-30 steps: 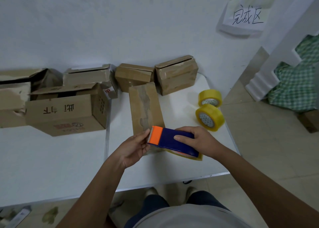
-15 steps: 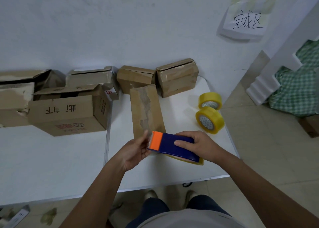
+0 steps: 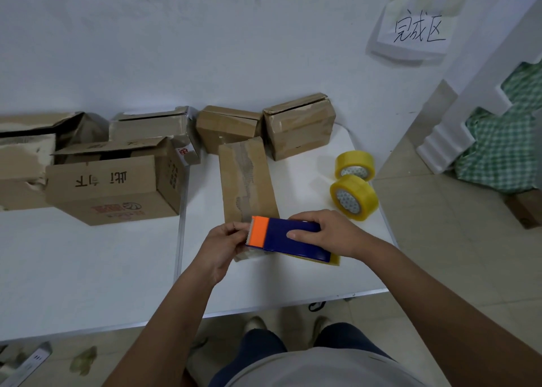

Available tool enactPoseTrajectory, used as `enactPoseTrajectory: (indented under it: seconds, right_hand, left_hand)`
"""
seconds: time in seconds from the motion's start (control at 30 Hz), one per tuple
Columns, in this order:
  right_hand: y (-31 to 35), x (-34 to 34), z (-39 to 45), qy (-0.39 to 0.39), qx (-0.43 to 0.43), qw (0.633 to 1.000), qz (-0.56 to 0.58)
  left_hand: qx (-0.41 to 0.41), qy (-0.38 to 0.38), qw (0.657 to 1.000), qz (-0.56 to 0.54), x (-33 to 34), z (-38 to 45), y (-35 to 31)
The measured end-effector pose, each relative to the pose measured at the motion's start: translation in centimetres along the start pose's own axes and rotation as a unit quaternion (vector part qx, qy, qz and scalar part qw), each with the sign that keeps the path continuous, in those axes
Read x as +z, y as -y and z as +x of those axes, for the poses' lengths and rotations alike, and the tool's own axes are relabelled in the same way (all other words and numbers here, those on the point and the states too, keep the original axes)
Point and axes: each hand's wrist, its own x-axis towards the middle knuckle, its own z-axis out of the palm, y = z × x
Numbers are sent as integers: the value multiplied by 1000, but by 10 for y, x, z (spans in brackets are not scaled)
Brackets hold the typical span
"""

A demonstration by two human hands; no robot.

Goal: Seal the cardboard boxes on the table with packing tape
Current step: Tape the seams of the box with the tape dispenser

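Now the right hand point(image 3: 328, 234) wraps its grip around the blue tape dispenser with an orange cutter end point(image 3: 286, 237), held over the near end of the long flat brown cardboard box point(image 3: 246, 178) at the middle of the white desk point(image 3: 88, 269). The left hand point(image 3: 224, 246) pinches at the dispenser's orange end. Two yellow rolls of packing tape point(image 3: 353, 196) sit to the right, near the desk's edge.

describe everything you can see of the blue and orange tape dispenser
The blue and orange plastic tape dispenser has a dark blue body and an orange front end with a toothed cutting edge. A yellowish tape roll shows beneath it. It lies roughly level over the near end of the long flat cardboard box. The right hand grips its body from above; the left hand has its fingers at the orange end.
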Motion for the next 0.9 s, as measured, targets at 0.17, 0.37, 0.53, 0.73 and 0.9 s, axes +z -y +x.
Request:
enactPoseTrajectory:
  seconds: [0.17, 0.37, 0.53, 0.73, 0.9]
  right_hand:
    - [-3, -21, -1, 14, 7, 1000, -26]
    - [-20, -47, -6, 9, 54, 997, -63]
    - [-27, -44, 1, -65, 77, 991, -88]
    - [-44, -42, 5, -124, 62, 982, -126]
    - [-52, -46, 9, -101, 64, 987, -108]
  left_hand:
    - [25, -124, 990, -67, -40, 5, -4]
    - [-15, -132, 990, -43, -92, 0, 9]
    - [-5, -161, 987, -13, -72, -1, 20]
    - [-12, -219, 976, -1, -48, -1, 39]
    - [-23, -248, 968, -5, -39, 3, 47]
